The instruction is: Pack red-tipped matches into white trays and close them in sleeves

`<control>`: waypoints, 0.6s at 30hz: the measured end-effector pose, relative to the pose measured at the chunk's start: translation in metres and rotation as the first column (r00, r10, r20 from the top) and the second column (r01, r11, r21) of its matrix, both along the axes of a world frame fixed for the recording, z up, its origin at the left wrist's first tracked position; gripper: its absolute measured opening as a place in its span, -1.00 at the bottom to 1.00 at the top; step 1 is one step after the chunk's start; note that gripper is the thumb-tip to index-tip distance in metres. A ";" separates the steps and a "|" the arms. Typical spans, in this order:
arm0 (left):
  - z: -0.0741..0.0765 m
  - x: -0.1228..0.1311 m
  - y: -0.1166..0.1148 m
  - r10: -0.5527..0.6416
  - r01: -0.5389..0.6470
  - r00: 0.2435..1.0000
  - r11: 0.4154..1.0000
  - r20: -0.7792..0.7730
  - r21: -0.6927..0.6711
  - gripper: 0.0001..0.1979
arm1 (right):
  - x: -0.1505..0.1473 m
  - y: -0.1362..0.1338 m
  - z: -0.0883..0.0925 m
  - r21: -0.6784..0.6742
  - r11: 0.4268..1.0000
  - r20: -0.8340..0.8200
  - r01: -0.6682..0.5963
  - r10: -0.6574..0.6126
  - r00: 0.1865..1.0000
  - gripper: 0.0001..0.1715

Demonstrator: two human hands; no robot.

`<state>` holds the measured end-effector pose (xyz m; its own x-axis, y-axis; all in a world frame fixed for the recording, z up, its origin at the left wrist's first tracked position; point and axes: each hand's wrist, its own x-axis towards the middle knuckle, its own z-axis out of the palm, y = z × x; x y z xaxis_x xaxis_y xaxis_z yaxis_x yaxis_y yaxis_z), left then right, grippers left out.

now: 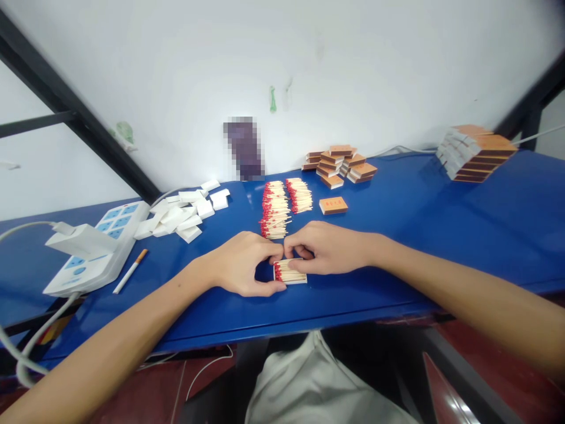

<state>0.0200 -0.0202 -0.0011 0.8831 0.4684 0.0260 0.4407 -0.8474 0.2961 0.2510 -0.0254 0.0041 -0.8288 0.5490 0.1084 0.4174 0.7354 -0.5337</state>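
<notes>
At the lower centre of the frame, an open tray [297, 281] of red-tipped matches [289, 274] lies on the blue table [397, 235]; the left hand [247, 265] pinches its left end between thumb and fingers; the right hand [324, 247] curls over its far edge, thumb on the matches, its grip impossible to tell. Match heaps [276, 207] lie mid-frame; white pieces [175, 218] sit left of centre.

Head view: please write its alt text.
The left hand holds a white tray of red-tipped matches; the right hand touches them. Behind, on the blue table, lie match piles and orange matchboxes; at left, white pieces and a power strip.
</notes>
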 end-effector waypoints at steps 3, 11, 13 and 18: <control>-0.001 0.000 0.000 -0.008 0.008 1.000 1.000 0.011 0.000 -0.62 | -0.001 0.000 -0.001 0.007 1.000 0.000 -0.005 0.005 1.000 -0.92; -0.002 0.000 0.001 -0.004 0.004 1.000 1.000 0.015 0.012 -0.61 | 0.000 -0.001 0.001 -0.015 1.000 0.012 0.001 -0.001 1.000 -0.94; -0.002 0.000 0.001 -0.005 0.005 1.000 1.000 0.018 0.015 -0.60 | 0.000 -0.001 0.002 -0.020 1.000 0.005 -0.011 0.011 1.000 -0.91; -0.002 0.001 0.001 -0.001 0.001 1.000 1.000 0.016 0.016 -0.59 | -0.001 -0.001 0.003 -0.012 1.000 0.006 -0.015 0.015 1.000 -0.90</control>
<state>0.0206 -0.0195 -0.0034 0.8829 0.4671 0.0479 0.4352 -0.8524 0.2900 0.2499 -0.0260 0.0070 -0.8375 0.5377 0.0969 0.4095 0.7352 -0.5402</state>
